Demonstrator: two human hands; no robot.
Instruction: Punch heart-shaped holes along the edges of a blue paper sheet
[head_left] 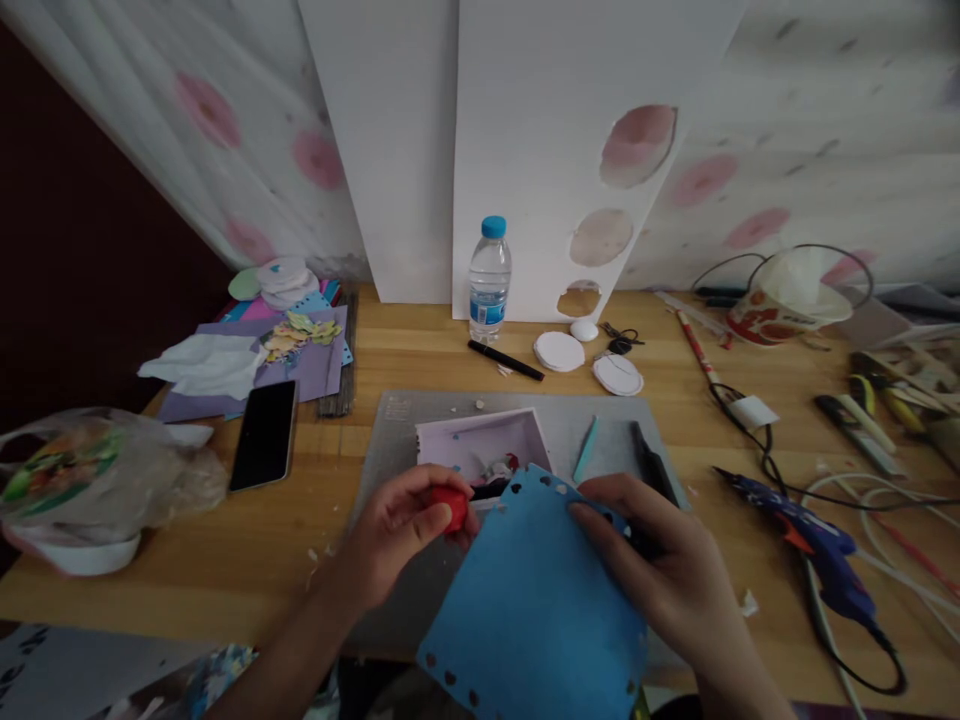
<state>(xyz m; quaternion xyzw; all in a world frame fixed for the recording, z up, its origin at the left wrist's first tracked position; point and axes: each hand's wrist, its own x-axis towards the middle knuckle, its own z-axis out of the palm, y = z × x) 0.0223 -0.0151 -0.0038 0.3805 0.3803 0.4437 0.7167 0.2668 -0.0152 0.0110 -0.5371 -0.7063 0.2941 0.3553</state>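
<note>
My left hand [412,520] is closed around a small red craft punch [448,507], mostly covered by the fingers, beside the upper left edge of a blue sheet of paper [544,590]. Small punched holes, some heart-shaped, run along the sheet's edges. Pinching the sheet's upper right edge between thumb and fingers is my right hand [652,560]. Behind the sheet, a shallow white box [480,440] holds small scraps. A dark object by the right fingers is partly hidden and I cannot make it out.
A grey cutting mat [397,430] lies under the box, with a teal stick-like tool [586,450] on it. Behind stand a water bottle [490,285] and white boards [525,120]. A phone [264,435] lies left; a blue glue gun [814,550] and cables lie right.
</note>
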